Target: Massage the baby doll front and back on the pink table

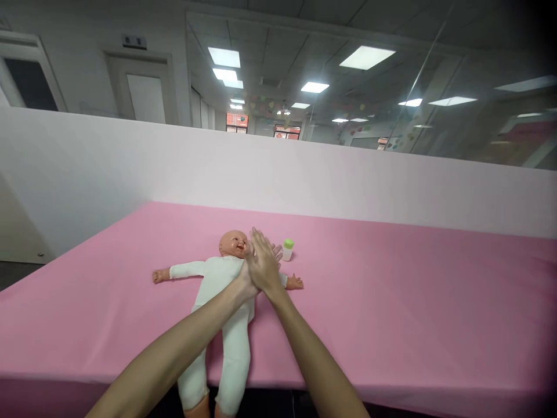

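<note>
A baby doll (221, 278) in a white cloth body lies on its back, arms spread and legs reaching past the near edge of the pink-covered table (391, 302). Above its chest and shoulder, my left hand (249, 280) and my right hand (263, 264) are pressed palm to palm. The right lies over the left and hides much of it. Fingers of both hands are stretched out, and I see no object between them. Just beyond my fingertips, a small bottle with a green cap (288, 249) stands upright.
A white low wall (326, 180) runs along the table's far side, with a glass pane (348, 128) above it. At the back left there is a door (145, 96). The pink cover stretches to the right of the doll.
</note>
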Demonstrator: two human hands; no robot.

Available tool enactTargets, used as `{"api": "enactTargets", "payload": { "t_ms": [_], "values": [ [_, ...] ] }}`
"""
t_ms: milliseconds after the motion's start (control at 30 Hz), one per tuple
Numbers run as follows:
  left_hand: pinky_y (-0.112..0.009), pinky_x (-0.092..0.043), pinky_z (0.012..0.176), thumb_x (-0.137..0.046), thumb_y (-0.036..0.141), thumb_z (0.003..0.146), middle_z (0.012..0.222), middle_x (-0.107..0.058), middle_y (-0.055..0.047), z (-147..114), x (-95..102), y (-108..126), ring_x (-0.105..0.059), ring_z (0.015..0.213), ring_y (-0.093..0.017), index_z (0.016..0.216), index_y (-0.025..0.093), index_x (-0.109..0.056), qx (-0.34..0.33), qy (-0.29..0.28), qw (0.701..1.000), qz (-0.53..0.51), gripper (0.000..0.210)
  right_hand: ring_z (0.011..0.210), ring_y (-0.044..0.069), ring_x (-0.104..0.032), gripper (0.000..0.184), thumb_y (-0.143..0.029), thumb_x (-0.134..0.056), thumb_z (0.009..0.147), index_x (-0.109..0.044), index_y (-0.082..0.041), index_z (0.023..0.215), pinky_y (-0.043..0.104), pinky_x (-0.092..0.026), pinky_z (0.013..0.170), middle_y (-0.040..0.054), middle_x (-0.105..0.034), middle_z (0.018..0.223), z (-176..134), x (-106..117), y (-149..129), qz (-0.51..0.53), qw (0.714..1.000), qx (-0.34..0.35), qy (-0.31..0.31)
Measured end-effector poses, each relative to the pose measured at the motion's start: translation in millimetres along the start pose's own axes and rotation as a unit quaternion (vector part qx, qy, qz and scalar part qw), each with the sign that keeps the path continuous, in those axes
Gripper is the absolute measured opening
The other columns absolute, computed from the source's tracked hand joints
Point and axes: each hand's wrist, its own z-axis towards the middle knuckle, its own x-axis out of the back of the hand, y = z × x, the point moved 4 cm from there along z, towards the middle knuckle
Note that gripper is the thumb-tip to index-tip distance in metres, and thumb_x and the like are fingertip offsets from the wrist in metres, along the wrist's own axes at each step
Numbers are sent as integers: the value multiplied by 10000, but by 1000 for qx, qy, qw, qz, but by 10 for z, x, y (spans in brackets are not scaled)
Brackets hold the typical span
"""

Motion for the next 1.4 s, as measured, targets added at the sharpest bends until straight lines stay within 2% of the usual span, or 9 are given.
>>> {"api": "enactTargets", "payload": {
  "t_ms": [167,267,400,533,633,733,867,1167,1400],
  "values": [
    [-434,-384,1227,-261,755,1002,1580,-525,-126,-281,127,589,-385,1533,-299,1512,207,-563,-57,-124,988,-76,807,1627,253,-91,824,-684,-295,1053,-105,-205,1696,520,-201,1311,89,-106,1760,-197,-78,-168,57,997,-47,4],
    [-390,-325,1266,-181,773,993,1643,-453,-61,-388,128,629,-272,1588,-249,1593,261,-465,-133,-88,985,-65,838,1624,317,39,904,-692,-337,1038,18,-182,1694,594,-159,1304,93,29,1764,-476,-277,-524,18,1000,15,15],
    [-425,-300,1282,-197,768,989,1692,-364,11,-507,187,400,-162,1615,-239,1648,349,-345,-206,10,977,-43,795,1625,347,-51,836,-698,-377,1026,-206,-216,1688,621,-100,1307,81,-213,1741,-440,-311,-845,-26,997,64,25],
    [-423,-309,1275,-337,740,999,1646,-446,-65,-467,434,386,-293,1578,-276,1526,284,-560,-114,-49,990,74,732,1617,268,-171,745,-658,-271,1068,-295,-208,1662,532,-188,1312,68,-278,1722,-231,-205,-559,9,1000,-7,22],
    [-380,-153,1315,-391,721,998,1686,-376,-59,-393,811,549,-203,1606,-247,1510,253,-566,-163,3,970,183,715,1615,266,-175,798,-683,-244,1057,-286,-163,1662,510,-211,1306,97,-247,1729,-303,-277,-83,13,995,-96,4],
    [-380,-5,1318,-452,704,982,1745,-198,-74,-295,1209,550,-74,1627,-226,1607,210,-408,-180,62,929,319,799,1606,300,-208,879,-714,-220,1038,-303,-83,1645,518,-184,1307,160,-267,1714,-463,-473,347,-22,989,-139,-51],
    [-467,-72,1312,-340,735,974,1731,-162,-185,-153,1697,396,-103,1618,-288,1619,113,-339,-118,62,813,568,895,1545,347,-356,822,-656,-237,1053,-457,-47,1561,542,-238,1276,217,-423,1630,-561,-585,697,-95,980,-122,-123],
    [-562,-167,1256,-323,634,990,1652,-374,-229,-254,2320,633,-272,1569,-403,1514,68,-504,-124,138,561,807,792,1493,416,-402,690,-578,-433,1036,-585,-38,1437,572,-244,1233,285,-514,1541,-725,7,1161,-313,938,-111,-100],
    [-569,-191,1252,-317,578,1006,1658,-322,-297,-373,2318,907,-194,1590,-414,1539,-32,-431,-143,203,550,797,817,1561,386,-298,722,-567,-313,1065,-469,-56,1551,588,-257,1231,237,-395,1641,-652,231,1070,-227,955,-181,-66]
  ]
}}
